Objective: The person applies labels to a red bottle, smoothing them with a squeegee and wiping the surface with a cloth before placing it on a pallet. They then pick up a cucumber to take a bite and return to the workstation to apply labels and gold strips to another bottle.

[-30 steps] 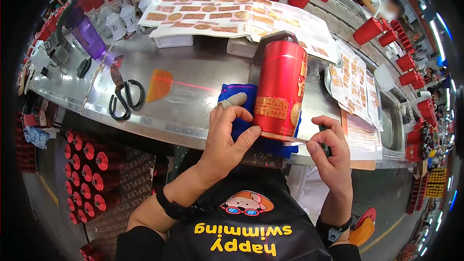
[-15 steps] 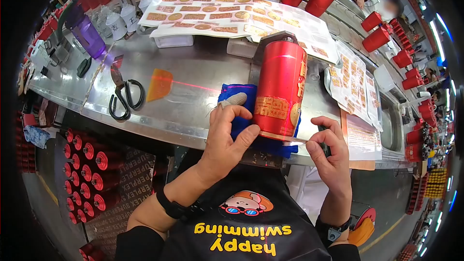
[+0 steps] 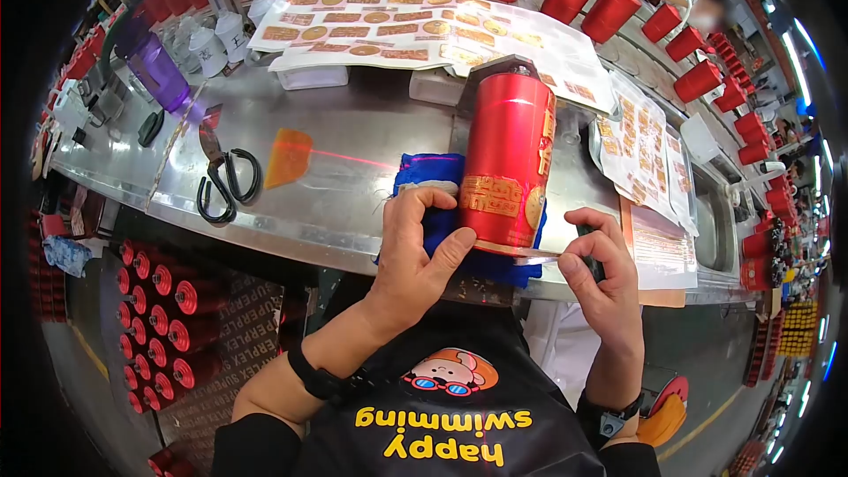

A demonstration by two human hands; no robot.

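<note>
Pressing and pinching go on at the near end of a red can that lies on its side on the steel surface, cradled on a blue cloth directly ahead of both hands. The left grip is half closed on the can: its fingers curl over the cloth against the can's left flank, beside a gold label, and its thumb bears on the near rim. The right grip, just to the right of that rim, is pinched tight, thumb against forefinger, on the end of a clear strip that runs along the rim to the left thumb; something small and dark sits between its fingers, too hidden to name. By my reading, the step in hand is seating or peeling this strip at the can's edge. The next move would call for a steady, low pull by the right grip while the left pins the can against rolling, so the label stays square. Well to the left of the left grip lie an orange scraper and scissors; far beyond both, sticker sheets are spread out.
</note>
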